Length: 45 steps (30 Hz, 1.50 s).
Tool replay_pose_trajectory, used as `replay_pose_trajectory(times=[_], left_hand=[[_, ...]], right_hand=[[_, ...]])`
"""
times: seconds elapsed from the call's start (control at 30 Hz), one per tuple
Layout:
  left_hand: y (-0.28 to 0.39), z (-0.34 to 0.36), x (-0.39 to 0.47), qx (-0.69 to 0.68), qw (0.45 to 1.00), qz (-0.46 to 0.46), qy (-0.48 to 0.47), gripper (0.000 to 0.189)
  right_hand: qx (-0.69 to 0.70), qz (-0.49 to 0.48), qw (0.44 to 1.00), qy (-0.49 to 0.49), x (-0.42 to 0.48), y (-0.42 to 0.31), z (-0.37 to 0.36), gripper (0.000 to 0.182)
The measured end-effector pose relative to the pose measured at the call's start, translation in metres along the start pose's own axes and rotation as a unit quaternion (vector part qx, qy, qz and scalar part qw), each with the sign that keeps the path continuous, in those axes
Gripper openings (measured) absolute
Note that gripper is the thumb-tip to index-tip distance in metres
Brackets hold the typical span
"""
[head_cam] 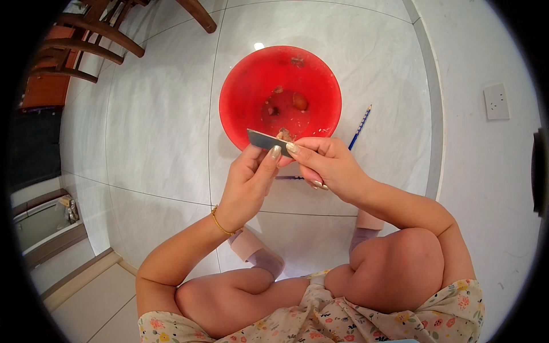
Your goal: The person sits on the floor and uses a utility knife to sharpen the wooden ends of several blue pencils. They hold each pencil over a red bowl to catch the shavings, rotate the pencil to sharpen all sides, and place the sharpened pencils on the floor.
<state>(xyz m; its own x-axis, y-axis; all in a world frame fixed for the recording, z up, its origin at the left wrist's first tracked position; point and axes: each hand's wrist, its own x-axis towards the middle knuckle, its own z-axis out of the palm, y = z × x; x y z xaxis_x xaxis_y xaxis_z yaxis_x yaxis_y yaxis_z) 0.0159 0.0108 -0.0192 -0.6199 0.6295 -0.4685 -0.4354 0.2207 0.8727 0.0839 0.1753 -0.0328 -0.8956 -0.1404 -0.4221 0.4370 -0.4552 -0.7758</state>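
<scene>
My left hand (pixel 246 184) and my right hand (pixel 336 167) meet over the near rim of a red plastic basin (pixel 244 85). Both grip a thin, flat, dark grey rectangular plate (pixel 263 140), thumbs on its near face. Its left end juts out free; whether it is a blade cannot be told. Inside the basin lie a roundish brown piece (pixel 300 102), a small dark piece (pixel 273 111) and pale scraps. A crumpled brownish scrap (pixel 284 134) shows just behind the plate. Fingers hide the plate's right end.
A blue pencil (pixel 360 125) lies on the tiled floor (pixel 158 128) right of the basin. Another dark pencil (pixel 288 177) lies partly under my right hand. Wooden chair legs (pixel 197 16) stand at upper left. The wall with a socket (pixel 496 101) runs along the right.
</scene>
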Motion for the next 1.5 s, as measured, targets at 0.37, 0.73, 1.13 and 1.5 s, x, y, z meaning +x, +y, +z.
replay_pose_trajectory(times=[0.37,0.73,1.13,1.5], left_hand=[[0.001,0.0015,0.0033,0.039,0.998,0.001,0.039,0.02],[0.005,0.0065,0.004,0.0,0.999,-0.041,0.022,0.019],[0.0014,0.0055,0.0038,-0.007,1.0,-0.02,-0.001,0.021],[-0.0025,0.0048,0.0045,0.013,1.0,-0.002,0.018,0.025]], right_hand=[[-0.009,-0.013,1.0,0.022,-0.0001,0.0016,0.0006,0.03],[0.013,0.026,1.0,-0.004,0.004,0.0023,-0.0061,0.028],[0.037,0.046,0.998,-0.01,0.0051,0.0046,-0.0071,0.028],[0.014,0.019,1.0,0.008,0.0036,0.0043,-0.0029,0.028]])
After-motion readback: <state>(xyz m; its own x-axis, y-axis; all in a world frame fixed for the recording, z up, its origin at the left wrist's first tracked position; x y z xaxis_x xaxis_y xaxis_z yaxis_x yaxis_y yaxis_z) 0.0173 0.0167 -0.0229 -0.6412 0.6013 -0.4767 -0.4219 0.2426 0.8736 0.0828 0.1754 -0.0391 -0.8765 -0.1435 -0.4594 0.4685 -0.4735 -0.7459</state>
